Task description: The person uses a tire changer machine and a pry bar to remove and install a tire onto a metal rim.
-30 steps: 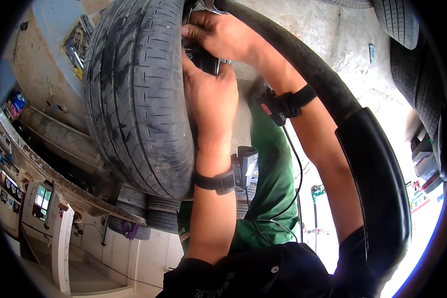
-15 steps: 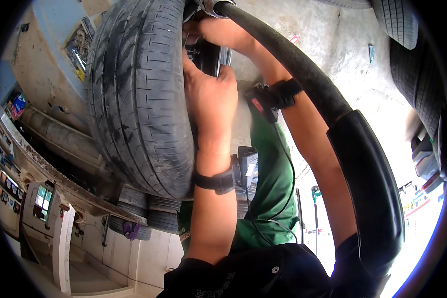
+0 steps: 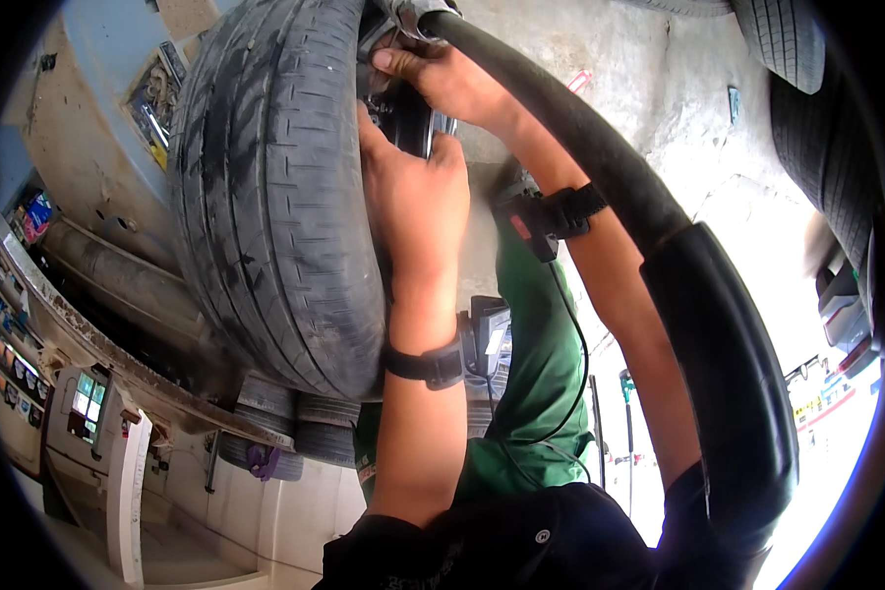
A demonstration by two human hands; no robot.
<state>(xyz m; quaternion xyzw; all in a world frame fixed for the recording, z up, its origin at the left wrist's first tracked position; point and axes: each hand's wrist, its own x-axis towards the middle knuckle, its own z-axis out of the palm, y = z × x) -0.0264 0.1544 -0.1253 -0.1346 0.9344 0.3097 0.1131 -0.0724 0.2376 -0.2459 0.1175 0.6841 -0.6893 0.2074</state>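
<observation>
The tire (image 3: 275, 197) is just left of your left hand (image 3: 418, 202); your right hand (image 3: 452, 84) is farther up, near the black tube (image 3: 580, 123). Each grip is partly hidden; I cannot tell how closed.

Your bare left forearm (image 3: 423, 442) extends toward 12 o'clock, the left hand (image 3: 418, 197) showing its back, left thumb (image 3: 448, 152) splayed toward 1 o'clock; your right forearm (image 3: 610, 285) slants toward 11, the right hand (image 3: 452, 84) beyond the left, right thumb (image 3: 395, 61) aimed toward 10, fingers largely hidden.
</observation>
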